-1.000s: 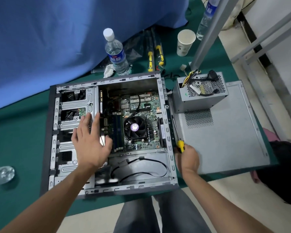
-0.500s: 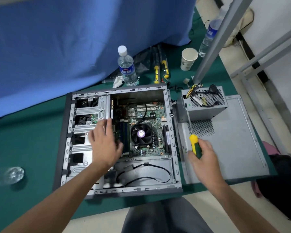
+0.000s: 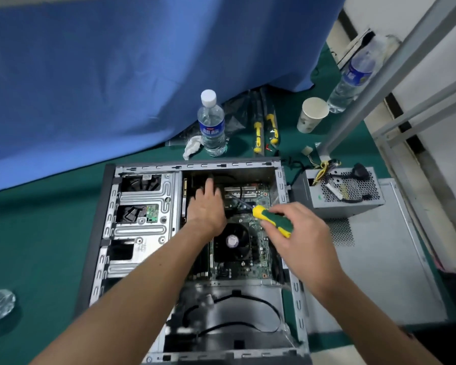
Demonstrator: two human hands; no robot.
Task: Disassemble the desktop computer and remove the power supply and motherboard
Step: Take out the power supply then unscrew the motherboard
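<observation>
The right hand point(image 3: 302, 238) grips a green and yellow screwdriver point(image 3: 273, 222), its shaft angled down toward the motherboard point(image 3: 244, 248). The left hand point(image 3: 206, 206) reaches with straight fingers into the open computer case point(image 3: 108, 233), at the far end of the motherboard. The power supply point(image 3: 340, 192) sits outside the case, just right of it, on the removed side panel point(image 3: 385, 272). A water bottle point(image 3: 211, 125) stands beyond the case.

repair workshop | opened computer case point(image 3: 195, 259) (spare screwdrivers point(image 3: 265, 131)) | green mat point(image 3: 37, 233)
</observation>
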